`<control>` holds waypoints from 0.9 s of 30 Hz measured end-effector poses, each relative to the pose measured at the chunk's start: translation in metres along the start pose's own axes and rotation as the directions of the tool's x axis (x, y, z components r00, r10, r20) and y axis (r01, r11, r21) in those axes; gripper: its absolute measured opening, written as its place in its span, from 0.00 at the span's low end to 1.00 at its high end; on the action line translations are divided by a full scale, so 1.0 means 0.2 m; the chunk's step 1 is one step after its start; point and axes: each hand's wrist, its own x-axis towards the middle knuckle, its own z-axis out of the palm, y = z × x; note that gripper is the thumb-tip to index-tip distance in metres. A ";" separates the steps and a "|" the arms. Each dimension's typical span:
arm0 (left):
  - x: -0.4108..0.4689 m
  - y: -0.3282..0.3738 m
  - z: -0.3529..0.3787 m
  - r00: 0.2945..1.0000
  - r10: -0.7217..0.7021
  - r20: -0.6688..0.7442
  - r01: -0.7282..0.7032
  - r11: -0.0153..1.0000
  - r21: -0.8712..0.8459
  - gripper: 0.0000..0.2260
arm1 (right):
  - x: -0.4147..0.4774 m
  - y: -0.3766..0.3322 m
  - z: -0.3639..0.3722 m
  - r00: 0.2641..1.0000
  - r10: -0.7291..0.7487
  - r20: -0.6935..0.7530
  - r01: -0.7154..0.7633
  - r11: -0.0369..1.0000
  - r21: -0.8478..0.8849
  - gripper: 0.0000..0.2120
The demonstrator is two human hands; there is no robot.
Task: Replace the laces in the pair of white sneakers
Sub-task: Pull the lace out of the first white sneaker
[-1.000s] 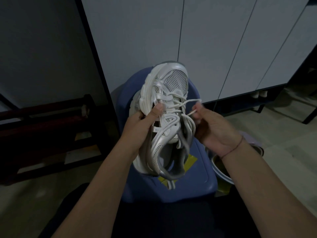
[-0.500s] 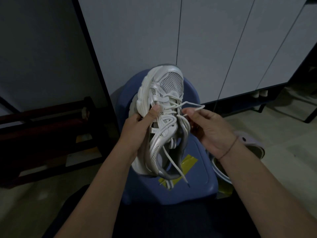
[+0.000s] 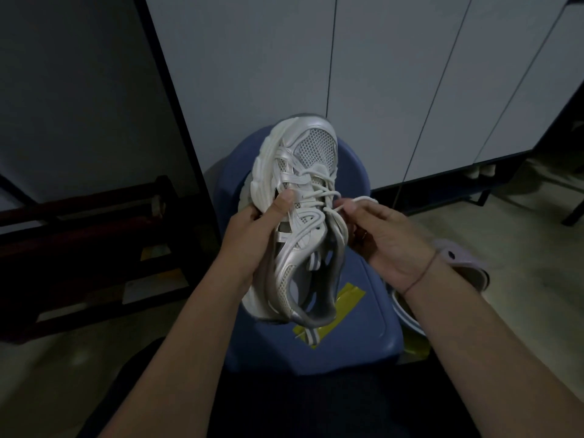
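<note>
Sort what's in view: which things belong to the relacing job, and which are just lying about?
Job: white mesh sneaker, gripped by left hand; thin white lace, pinched by right hand.
Lying about: blue plastic stool with yellow tape patch; lilac rubber clog; dark wooden rack.

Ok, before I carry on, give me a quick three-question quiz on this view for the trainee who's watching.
1. True or false: the left hand grips the sneaker by its side.
2. What does the right hand pinch? A) the tongue B) the lace C) the heel tab
3. Fill in: the tape stuck on the blue stool is ____.
Key: 1 true; 2 B; 3 yellow.
</note>
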 end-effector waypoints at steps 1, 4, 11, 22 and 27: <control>0.00 0.00 0.00 1.000 -0.002 0.001 0.002 1.000 0.004 0.26 | 0.00 0.00 0.00 1.000 -0.013 -0.011 0.013 1.000 0.000 0.13; 0.00 0.00 0.00 1.000 0.009 0.005 -0.009 1.000 0.006 0.27 | 0.01 -0.03 0.00 0.999 0.015 -0.029 -0.012 0.993 0.114 0.10; 0.01 -0.01 -0.02 1.000 0.021 -0.010 -0.021 1.000 0.004 0.29 | 0.04 -0.09 -0.08 0.984 0.035 -0.175 0.009 0.969 0.245 0.12; 0.01 -0.01 -0.02 1.000 0.007 -0.024 -0.005 0.999 0.053 0.28 | 0.02 -0.06 -0.05 0.982 -0.059 -0.178 0.077 0.993 0.094 0.11; 0.03 -0.02 -0.05 0.999 0.024 -0.042 -0.020 0.997 0.074 0.32 | 0.04 -0.10 -0.13 0.949 -0.121 -0.292 0.137 0.990 0.038 0.12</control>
